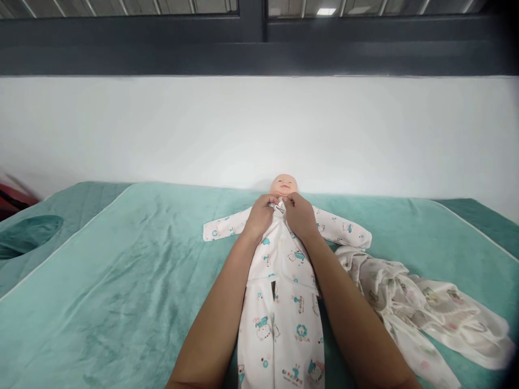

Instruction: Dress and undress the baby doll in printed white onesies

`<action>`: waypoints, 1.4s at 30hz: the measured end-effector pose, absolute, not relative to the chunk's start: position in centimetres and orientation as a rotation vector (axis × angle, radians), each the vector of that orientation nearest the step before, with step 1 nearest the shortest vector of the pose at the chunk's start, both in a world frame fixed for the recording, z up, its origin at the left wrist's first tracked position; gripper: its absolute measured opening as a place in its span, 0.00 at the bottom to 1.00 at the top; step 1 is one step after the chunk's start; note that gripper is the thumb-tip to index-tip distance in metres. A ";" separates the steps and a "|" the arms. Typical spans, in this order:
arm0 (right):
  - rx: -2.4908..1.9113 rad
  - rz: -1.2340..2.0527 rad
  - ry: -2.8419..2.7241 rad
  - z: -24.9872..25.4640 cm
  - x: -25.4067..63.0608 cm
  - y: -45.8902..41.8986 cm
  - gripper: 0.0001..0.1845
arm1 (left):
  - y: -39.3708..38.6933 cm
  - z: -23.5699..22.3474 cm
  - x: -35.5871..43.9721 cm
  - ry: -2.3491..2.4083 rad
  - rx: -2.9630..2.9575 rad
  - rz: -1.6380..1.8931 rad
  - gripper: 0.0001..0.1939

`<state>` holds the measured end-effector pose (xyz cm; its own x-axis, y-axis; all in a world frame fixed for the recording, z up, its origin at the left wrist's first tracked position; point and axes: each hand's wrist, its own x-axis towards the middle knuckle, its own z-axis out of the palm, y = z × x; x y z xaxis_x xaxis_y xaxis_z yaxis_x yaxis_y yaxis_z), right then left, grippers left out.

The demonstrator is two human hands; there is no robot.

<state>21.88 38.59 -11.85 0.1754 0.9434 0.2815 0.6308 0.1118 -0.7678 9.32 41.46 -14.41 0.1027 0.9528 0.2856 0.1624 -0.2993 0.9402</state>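
Observation:
A baby doll point(284, 183) lies on its back with its head toward the wall. It wears a white long-sleeved baby top point(279, 254) with teal and red cartoon prints, sleeves spread to both sides. Matching white trousers point(284, 335) cover its legs. At the doll's neck, my left hand point(261, 213) pinches one side of the top's collar. My right hand point(300, 215) pinches the other side, close beside the left. The fingertips meet near the chin, and the fastening between them is too small to make out.
Crumpled white printed baby clothes point(417, 308) lie right of the doll. A teal plush cover point(133, 281) is spread over the bed. The white wall point(162, 129) rises behind the doll's head, below a dark window frame point(251, 54). Something red point(14, 200) stands at the far left.

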 end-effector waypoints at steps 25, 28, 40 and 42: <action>-1.560 0.437 -1.574 -12.3 22.4 38.0 0.08 | 39.0 -14.4 8.7 1.172 1.892 1.278 0.18; -1.593 0.411 -1.563 -12.3 22.6 38.3 0.09 | 39.3 -14.0 8.5 1.175 1.892 1.226 0.18; -1.522 0.532 -1.533 -12.1 22.8 38.0 0.09 | 39.5 -14.0 8.3 1.138 1.946 1.213 0.17; -1.471 0.564 -1.501 -12.2 22.9 38.1 0.08 | 39.8 -14.2 8.1 1.101 1.968 1.189 0.18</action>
